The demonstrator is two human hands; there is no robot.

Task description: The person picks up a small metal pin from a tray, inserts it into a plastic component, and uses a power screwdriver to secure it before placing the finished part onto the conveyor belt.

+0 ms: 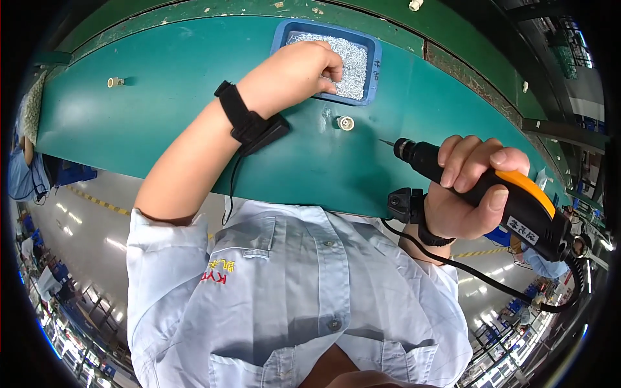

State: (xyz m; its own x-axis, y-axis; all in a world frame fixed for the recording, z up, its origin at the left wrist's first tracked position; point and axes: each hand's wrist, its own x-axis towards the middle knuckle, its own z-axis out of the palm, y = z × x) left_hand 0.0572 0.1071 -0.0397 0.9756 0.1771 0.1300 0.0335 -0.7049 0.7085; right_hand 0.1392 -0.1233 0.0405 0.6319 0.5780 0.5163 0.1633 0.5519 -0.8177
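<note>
Full blue screw tray (374,63) (black-orange screwdriver (491,194) level)

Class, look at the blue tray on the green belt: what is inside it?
The blue tray holds a heap of small silvery screws. The left hand reaches in, fingertips on the heap, covering its left part.

factory assembly line: green conveyor belt (181,97), blue screw tray (374,71)

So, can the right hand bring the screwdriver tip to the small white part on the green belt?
Probably yes: the right hand holds the electric screwdriver pointing toward the small white part, with only bare green belt between.
</note>
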